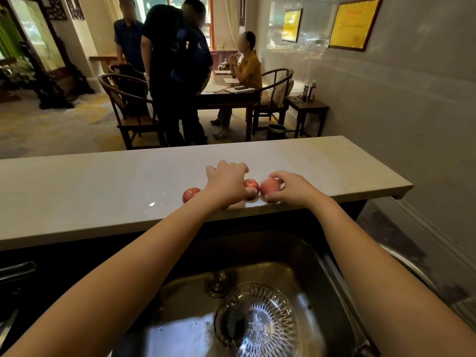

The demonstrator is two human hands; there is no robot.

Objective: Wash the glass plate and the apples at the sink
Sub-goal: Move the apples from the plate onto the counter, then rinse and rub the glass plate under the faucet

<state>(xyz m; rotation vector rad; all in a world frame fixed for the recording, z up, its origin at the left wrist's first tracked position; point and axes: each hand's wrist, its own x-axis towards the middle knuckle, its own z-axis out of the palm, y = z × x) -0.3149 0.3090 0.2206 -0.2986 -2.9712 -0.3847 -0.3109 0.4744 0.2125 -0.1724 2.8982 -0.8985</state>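
Three red apples lie near the front edge of the pale counter (pixel 103 186) behind the sink. The left apple (pixel 190 194) sits free beside my left wrist. My left hand (pixel 226 184) reaches over the counter, its fingers curled around the middle apple (pixel 252 185), which is partly hidden. My right hand (pixel 288 188) grips the right apple (pixel 269 186) between thumb and fingers. A cut-glass plate (pixel 260 320) lies in the steel sink (pixel 304 258) below my arms, over the drain area.
A round drain plug (pixel 219 283) sits in the sink behind the plate. Beyond the counter, people stand and sit around a dark wooden table (pixel 226 96) with chairs. A tiled wall (pixel 412 112) runs along the right.
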